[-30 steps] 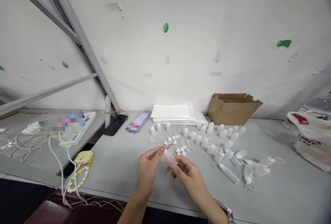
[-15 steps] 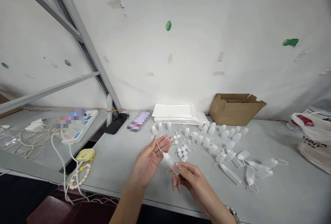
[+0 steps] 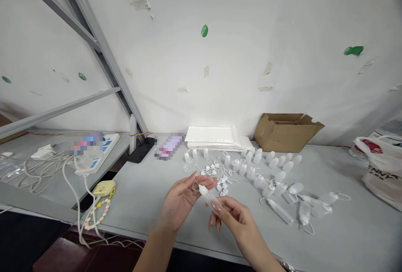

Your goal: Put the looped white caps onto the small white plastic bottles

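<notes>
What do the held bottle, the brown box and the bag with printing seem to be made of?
The held bottle looks like smooth plastic: its wall is milky and half see-through. The brown box is probably cardboard, matt, with stiff raised flaps. The bag seems thin plastic film, smooth, sagging in soft creases.

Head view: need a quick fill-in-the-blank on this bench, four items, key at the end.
1. The right hand grips a translucent squeeze bottle, its white top toward the ____ hand.
2. The open box is made of brown ____.
3. The small case beside the beaded strap is pale ____.
4. The printed plastic bag is at the picture's far ____.

Missing words: left; cardboard; yellow; right.
</notes>
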Available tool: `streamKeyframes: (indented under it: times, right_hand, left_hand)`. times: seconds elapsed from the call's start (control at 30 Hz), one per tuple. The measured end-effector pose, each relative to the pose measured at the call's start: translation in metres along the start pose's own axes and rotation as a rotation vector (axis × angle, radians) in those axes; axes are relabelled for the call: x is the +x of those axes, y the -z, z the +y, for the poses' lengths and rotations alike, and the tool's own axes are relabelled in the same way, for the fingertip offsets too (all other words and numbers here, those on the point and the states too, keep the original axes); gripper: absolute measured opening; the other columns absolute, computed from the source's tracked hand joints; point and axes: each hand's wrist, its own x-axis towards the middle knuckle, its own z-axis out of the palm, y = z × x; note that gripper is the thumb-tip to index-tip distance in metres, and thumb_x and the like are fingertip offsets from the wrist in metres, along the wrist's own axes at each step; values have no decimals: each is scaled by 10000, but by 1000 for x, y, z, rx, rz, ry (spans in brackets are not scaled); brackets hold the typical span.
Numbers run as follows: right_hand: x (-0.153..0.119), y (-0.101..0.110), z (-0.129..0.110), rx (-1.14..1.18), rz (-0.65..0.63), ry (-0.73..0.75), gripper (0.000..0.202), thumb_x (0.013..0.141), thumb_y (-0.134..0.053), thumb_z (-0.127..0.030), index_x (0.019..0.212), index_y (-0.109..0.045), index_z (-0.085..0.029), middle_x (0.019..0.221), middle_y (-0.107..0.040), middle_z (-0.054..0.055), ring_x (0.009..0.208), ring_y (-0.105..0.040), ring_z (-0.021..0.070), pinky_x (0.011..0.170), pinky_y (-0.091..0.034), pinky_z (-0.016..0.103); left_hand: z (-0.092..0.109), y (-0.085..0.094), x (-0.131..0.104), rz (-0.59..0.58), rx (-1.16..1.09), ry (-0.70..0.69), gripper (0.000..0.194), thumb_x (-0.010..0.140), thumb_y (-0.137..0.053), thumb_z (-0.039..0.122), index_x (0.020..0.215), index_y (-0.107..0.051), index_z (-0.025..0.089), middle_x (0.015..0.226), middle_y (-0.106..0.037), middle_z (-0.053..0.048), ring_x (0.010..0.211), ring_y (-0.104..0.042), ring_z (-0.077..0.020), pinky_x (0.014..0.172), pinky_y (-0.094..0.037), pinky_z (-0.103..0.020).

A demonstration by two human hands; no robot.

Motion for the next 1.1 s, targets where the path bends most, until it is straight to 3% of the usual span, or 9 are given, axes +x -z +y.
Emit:
streamKeyframes:
  times: [0.47,0.77,1.1]
  right_hand:
    - [-1,1,-4,-35,6,-5,406,724,-636,-570,716,-642,-164,554,-614,18,489,-510,132,508,-423,267]
    - [-6,12,-4,-208,35,-15,321,762,-645,-493,768,-678,-174,509,-564,-18,503,-504,129,532,-398,256]
    - [-7,11,-5,-173,67,18,328,767,-636,-497,762,-666,-171,532,-576,-12,513,-507,131,529,-384,256]
  left_hand:
    - [4,-1,-2,-43,139,-3,269,814,-570,332,807,-752,134,912,-753,-116,1051,-629,-296,1034,-362,-432]
    - [14,0,-6,-92,422,48,248,816,-560,285,847,-756,137,973,-737,-141,1078,-609,-319,1024,-343,-445]
    - [4,-2,-2,-60,156,55,302,849,-527,319,859,-741,106,919,-748,-134,1036,-634,-288,991,-391,-404]
